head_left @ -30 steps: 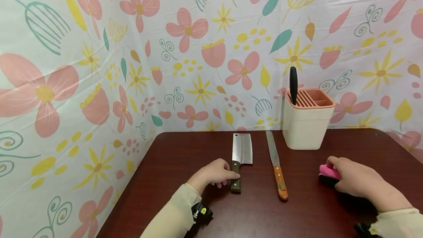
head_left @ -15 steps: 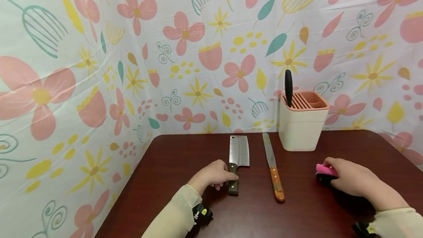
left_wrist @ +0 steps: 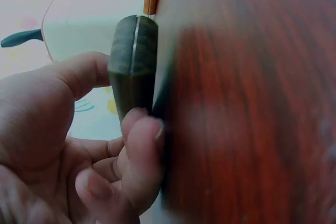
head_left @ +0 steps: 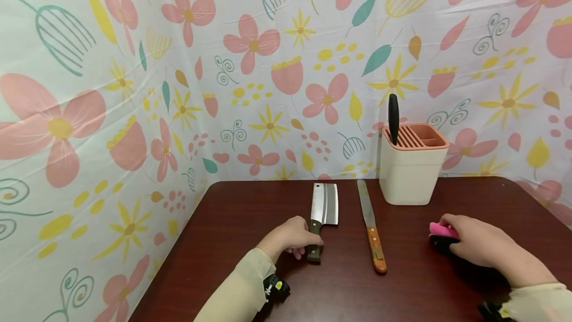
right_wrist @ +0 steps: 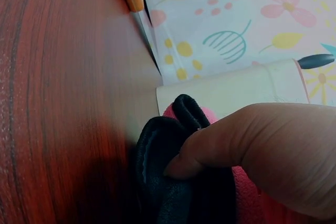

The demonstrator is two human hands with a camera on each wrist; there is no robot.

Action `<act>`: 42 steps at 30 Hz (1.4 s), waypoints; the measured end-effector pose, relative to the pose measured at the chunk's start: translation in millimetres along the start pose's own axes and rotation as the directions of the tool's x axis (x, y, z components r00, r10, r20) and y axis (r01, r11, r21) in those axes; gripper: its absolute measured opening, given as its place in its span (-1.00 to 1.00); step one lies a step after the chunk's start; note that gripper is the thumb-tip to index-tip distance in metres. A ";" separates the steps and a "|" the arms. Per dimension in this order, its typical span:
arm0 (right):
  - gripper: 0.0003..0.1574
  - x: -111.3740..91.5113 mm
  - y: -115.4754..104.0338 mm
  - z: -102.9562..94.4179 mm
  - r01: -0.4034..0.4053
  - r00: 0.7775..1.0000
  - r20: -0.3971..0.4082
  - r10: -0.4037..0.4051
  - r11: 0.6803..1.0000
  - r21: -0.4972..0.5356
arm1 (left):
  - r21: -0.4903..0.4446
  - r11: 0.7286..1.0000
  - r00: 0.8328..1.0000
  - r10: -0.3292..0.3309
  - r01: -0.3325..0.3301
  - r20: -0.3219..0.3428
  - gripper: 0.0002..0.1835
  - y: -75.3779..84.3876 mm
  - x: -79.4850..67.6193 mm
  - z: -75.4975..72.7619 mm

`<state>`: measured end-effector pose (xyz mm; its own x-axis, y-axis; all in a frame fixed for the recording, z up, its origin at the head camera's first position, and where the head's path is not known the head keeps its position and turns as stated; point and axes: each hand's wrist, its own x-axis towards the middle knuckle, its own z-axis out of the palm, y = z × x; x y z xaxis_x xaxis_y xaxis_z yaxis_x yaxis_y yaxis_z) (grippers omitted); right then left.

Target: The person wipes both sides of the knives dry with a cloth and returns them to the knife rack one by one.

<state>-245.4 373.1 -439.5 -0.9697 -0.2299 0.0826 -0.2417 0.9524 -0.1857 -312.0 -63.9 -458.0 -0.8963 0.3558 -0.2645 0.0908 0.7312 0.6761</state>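
Note:
My left hand point(head_left: 292, 235) holds a cleaver point(head_left: 326, 202) by its dark wooden handle, its broad blade pointing away toward the wall. In the left wrist view the butt of the cleaver handle point(left_wrist: 134, 51) shows between thumb and fingers. At the right, my right hand point(head_left: 478, 240) grips a folded pink and black cloth point(head_left: 444, 230) low over the table. The right wrist view shows the thumb pressed into the black side of the cloth point(right_wrist: 163, 140); the other fingers are hidden. Between the hands lies a long, straight-bladed spatula point(head_left: 375, 245) with an orange wooden handle.
A cream knife block point(head_left: 408, 178) with a slotted salmon-coloured top stands at the back right. One black-handled knife point(head_left: 393, 118) is in its left slot. The dark red-brown table point(head_left: 232, 207) meets a flower-printed cloth wall at the back and left.
The cleaver's handle end has swung very slightly left with my left hand. My right hand keeps its hold on the cloth in the same place.

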 end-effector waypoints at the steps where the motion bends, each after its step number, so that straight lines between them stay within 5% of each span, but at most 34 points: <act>1: -0.55 -0.3 0.0 0.1 -0.003 1.000 0.004 0.003 1.000 0.000 | -0.012 1.000 1.000 0.000 0.000 -0.003 -0.48 -0.3 -0.2 -0.6; 9: -0.57 -0.9 0.5 -1.2 0.005 1.000 -0.003 -0.005 1.000 0.002 | -0.167 0.986 0.999 -0.029 0.026 -0.014 -0.45 -7.4 1.7 -5.6; 14: -0.56 -1.2 0.2 -0.9 0.000 1.000 -0.001 0.000 1.000 0.001 | -0.243 0.969 0.999 -0.045 0.043 -0.001 -0.66 -14.2 5.5 -6.9; 18: -0.54 -1.0 0.0 -2.1 0.000 1.000 -0.002 0.000 1.000 -0.005 | -0.287 0.957 0.998 -0.035 0.049 0.055 -0.23 -19.4 9.9 -9.0; 26: -0.52 -1.3 0.8 -2.6 -0.003 1.000 -0.004 0.003 1.000 -0.005 | -0.442 0.890 0.987 -0.042 0.107 0.155 -0.08 -22.5 15.7 -9.9; 33: -0.53 -2.0 2.2 -1.6 0.003 1.000 -0.012 -0.003 1.000 0.005 | -0.569 0.816 0.979 0.025 0.096 0.200 -0.41 -23.1 15.8 -11.0; 42: -0.55 -2.6 2.0 -3.0 0.002 1.000 -0.010 -0.002 1.000 0.019 | -0.636 0.766 0.982 0.036 0.091 0.184 -0.75 -21.7 18.3 -5.5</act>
<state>-243.3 376.2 -437.2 -0.9688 -0.2300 0.0928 -0.2445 0.9480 -0.2038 -332.8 -76.4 -473.7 -0.7972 0.4833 -0.3618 -0.2880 0.2222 0.9315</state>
